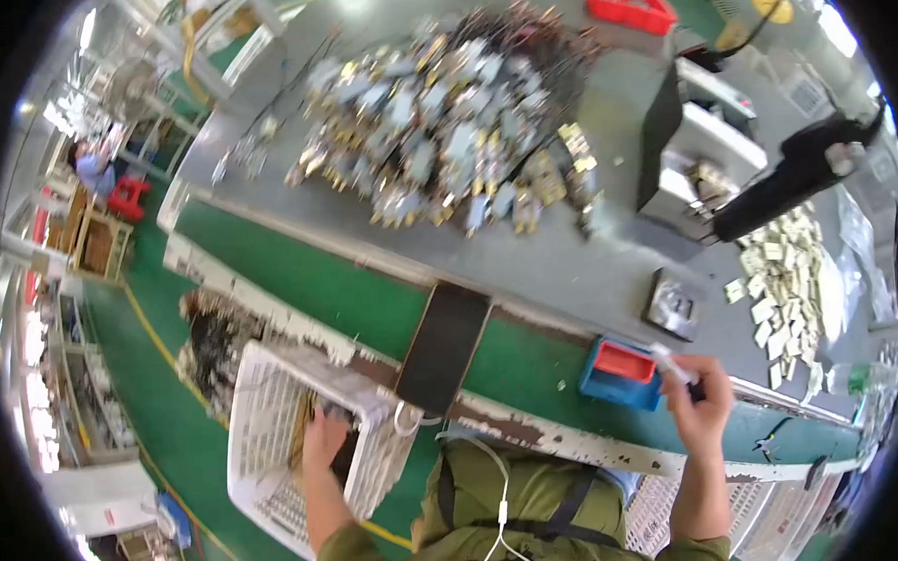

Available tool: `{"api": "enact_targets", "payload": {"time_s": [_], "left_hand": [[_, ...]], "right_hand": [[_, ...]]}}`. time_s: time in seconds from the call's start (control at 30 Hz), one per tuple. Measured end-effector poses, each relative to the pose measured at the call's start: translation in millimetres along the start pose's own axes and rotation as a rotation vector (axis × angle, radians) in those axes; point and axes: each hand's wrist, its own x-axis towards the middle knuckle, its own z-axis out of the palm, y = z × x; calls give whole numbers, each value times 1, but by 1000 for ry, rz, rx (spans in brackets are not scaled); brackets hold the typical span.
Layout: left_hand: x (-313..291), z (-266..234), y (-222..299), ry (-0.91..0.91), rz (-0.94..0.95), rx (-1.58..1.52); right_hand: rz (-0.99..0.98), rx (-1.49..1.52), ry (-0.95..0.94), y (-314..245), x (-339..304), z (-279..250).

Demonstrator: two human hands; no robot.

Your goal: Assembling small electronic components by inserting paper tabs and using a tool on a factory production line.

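At the front right of the bench, my right hand [706,402] is closed, pinching a small white piece [671,364]. Just left of it sits a blue bin [611,392] with a smaller red tray [625,359] inside. My left hand [324,439] reaches down into a white plastic basket [244,426] at the lower left. Its fingers are blurred and partly hidden, so any hold cannot be made out. Farther up the bench lies a big heap of small metal-and-grey parts with wires [434,123].
A bench machine [696,143] with a black arm-like part [787,185] stands at right, beside a pile of cream pieces [780,279]. A metal block fixture [675,304] lies nearer. A dark flat panel [443,348] bridges the bench's front edge. A red bin [629,5] is at the back.
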Motion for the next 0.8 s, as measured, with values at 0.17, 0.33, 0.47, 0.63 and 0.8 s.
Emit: {"api": "enact_targets", "payload": {"time_s": [0.17,0.33,0.47,0.63,0.8], "left_hand": [[-12,103,100,648,689,996],[-136,398,132,-18,1524,909],[-166,539,84,-689,1595,1270],[-124,599,55,-680,1760,1620],[-113,615,41,-713,1634,1758]], "right_hand": [[-43,-45,-93,-9,5,-1],[-74,67,-71,-24,6,12],[18,50,-114,-28,8,4],[-17,69,-96,-22,4,-1],[26,139,-75,-8,2,-2]]}}
